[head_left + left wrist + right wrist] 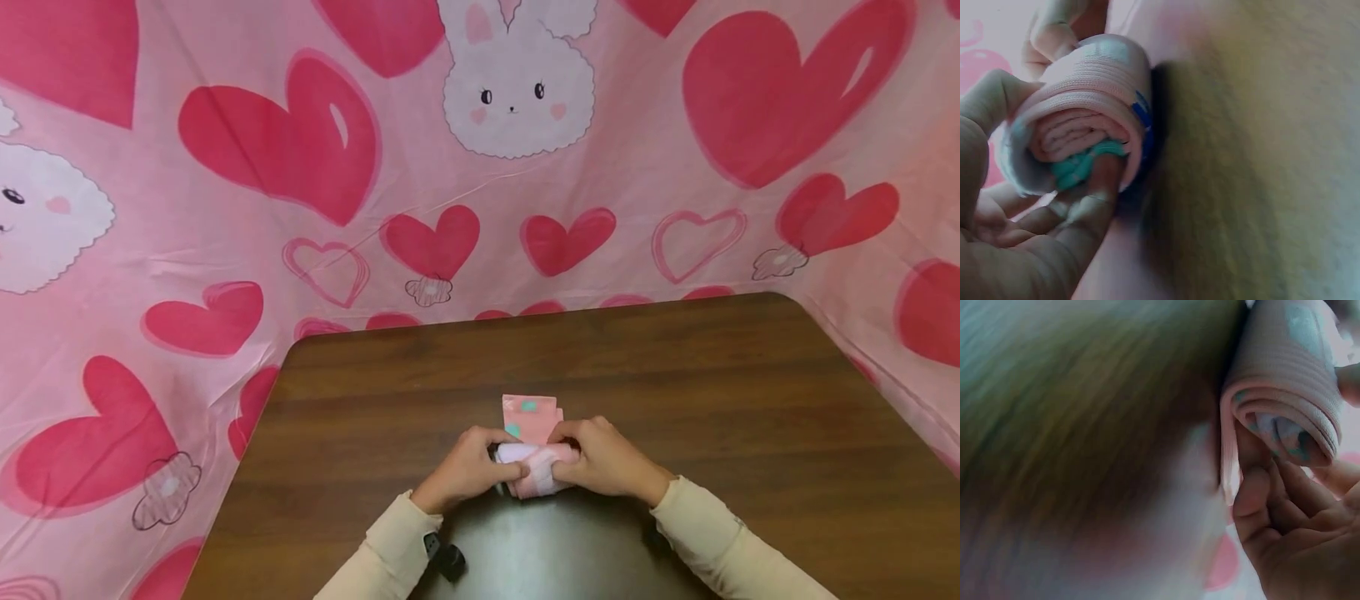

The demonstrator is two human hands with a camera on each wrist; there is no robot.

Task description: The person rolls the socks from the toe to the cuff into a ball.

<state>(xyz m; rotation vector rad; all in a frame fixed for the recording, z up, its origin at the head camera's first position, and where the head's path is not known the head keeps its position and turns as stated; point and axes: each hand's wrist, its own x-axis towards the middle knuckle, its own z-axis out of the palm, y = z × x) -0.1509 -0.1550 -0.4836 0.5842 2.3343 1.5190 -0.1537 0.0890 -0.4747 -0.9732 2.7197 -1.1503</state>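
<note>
A pair of pink socks [546, 483], seemingly rolled together, lies at the front middle of the table. A flat part of the pink fabric with teal spots [531, 417] sticks out behind the roll. My left hand [471, 468] grips the roll's left end, thumb on the near side. At the other end my right hand [609, 458] holds it likewise. In the left wrist view, a fingertip presses into the coiled end of the socks [1088, 94], beside a teal patch. The right wrist view shows ribbed layers of the socks [1285, 375] wound in a spiral, fingers against the end.
The dark brown wooden table [675, 375] has rounded far corners. A pink cloth [637, 167] with red hearts and white rabbits hangs behind it and along the sides. A small black device [447, 560] is strapped at the left wrist.
</note>
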